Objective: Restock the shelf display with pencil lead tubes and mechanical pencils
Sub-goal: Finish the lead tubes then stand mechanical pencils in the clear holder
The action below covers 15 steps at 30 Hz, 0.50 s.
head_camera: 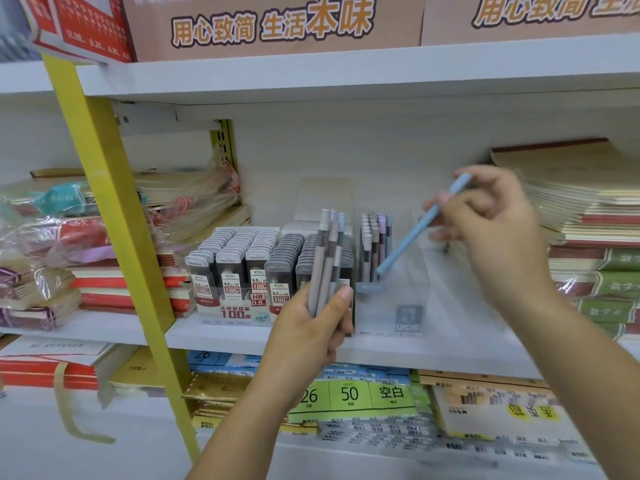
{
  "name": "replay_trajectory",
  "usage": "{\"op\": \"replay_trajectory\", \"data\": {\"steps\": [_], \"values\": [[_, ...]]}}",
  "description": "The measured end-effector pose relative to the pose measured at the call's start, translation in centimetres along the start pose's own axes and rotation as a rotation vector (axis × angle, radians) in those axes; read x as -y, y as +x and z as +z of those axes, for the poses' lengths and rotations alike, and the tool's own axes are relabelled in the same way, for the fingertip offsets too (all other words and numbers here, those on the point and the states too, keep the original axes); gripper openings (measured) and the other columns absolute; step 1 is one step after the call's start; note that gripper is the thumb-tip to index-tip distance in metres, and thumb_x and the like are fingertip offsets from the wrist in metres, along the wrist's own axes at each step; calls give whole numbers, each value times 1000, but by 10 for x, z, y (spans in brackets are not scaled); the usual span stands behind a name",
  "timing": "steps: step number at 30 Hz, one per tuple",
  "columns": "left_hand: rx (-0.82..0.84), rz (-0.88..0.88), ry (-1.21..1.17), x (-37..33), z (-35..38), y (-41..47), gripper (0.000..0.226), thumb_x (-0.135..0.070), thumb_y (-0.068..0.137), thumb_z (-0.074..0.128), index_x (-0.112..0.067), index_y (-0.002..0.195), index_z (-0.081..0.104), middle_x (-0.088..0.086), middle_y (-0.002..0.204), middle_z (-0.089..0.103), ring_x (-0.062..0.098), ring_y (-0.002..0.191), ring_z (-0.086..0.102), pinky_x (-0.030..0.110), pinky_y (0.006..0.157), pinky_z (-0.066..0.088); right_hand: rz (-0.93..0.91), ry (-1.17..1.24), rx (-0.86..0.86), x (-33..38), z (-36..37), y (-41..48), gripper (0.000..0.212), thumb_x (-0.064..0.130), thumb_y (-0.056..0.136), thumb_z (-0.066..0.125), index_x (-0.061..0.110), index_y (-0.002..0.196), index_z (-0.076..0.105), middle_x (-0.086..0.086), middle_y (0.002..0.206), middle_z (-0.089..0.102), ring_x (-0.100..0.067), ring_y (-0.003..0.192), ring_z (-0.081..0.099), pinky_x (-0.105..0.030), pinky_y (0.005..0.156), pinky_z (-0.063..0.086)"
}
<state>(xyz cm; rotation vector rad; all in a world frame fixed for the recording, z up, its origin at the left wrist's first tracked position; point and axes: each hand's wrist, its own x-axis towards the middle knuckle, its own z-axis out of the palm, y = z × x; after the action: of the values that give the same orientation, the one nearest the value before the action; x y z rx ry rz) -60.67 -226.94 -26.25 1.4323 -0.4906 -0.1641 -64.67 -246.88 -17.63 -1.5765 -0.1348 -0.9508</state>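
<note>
Pencil [420, 230], mechanical, pale blue: one piece, pinched near its upper end between the thumb and curled fingers of the right hand [495, 220]. It slanted down and to the left, its lower tip inside the clear display box [408, 306], just beside the standing pencils [375, 244] at the box's back. I judged it light, stiff and smooth-barrelled, so liable to swivel in a pinch taken that far up. A hold nearer the middle would have steered the tip better. The tip I took for the fragile part, not to be jabbed at the box floor.

Bundle [327, 258] of pencils, grey, mauve and blue: several pieces, upright, gripped round their lower halves by the left hand [311, 327], fingers wrapped, thumb across the front. It stood before the shelf [214, 336] edge, in front of where the lead tube carton met the clear box. Whether it touched either I could not tell. I judged the lot light but slippery one against another, so a slack fist might have let one slide out below.

Lead tubes [242, 254]: rows packed in their carton on the shelf, left of the box, in neither hand. Small hard cases, I judged, easiest pinched by the cap end.

Hands: well apart, the right higher than the left.
</note>
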Motion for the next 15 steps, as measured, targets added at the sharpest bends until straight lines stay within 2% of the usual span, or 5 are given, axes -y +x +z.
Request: {"op": "replay_trajectory", "data": {"steps": [4, 6, 7, 11, 15], "values": [[-36, -14, -17, 1, 0, 0, 31, -50, 81, 63, -20, 78, 56, -10, 52, 51, 4, 40, 37, 16, 37, 31, -109, -468, 144, -18, -6, 30, 24, 11, 87, 69, 24, 102, 56, 1, 85, 66, -20, 76, 70, -36, 73, 58], [-43, -23, 0, 0, 2, 0, 35, -49, 88, 60, -15, 82, 53, -12, 49, 49, 2, 38, 36, 15, 36, 31, -144, -651, 220, -31, -1, 35, 24, 15, 86, 71, 26, 102, 56, 10, 84, 65, -15, 76, 68, -28, 73, 54], [-47, -32, 0, 1, 2, 0, 35, -47, 93, 58, -14, 83, 53, -13, 48, 49, 2, 37, 36, 15, 36, 31, -171, -694, 245, -36, 2, 37, 24, 16, 86, 71, 27, 101, 56, 14, 83, 63, -12, 76, 67, -23, 71, 52], [-63, -74, -37, 2, 2, 2, 29, -37, 99, 57, -12, 86, 56, -11, 50, 49, 5, 37, 34, 17, 35, 28, -255, -774, 310, -50, 9, 44, 21, 19, 86, 69, 24, 101, 55, 16, 79, 60, -10, 75, 64, -20, 70, 48], [-52, -76, -64, 3, 1, 2, 18, -28, 102, 53, -14, 103, 63, -7, 55, 53, 5, 38, 35, 19, 34, 28, -262, -816, 384, -59, 15, 48, 24, 19, 87, 70, 28, 96, 50, 12, 78, 62, -9, 73, 62, -7, 62, 40]]}}
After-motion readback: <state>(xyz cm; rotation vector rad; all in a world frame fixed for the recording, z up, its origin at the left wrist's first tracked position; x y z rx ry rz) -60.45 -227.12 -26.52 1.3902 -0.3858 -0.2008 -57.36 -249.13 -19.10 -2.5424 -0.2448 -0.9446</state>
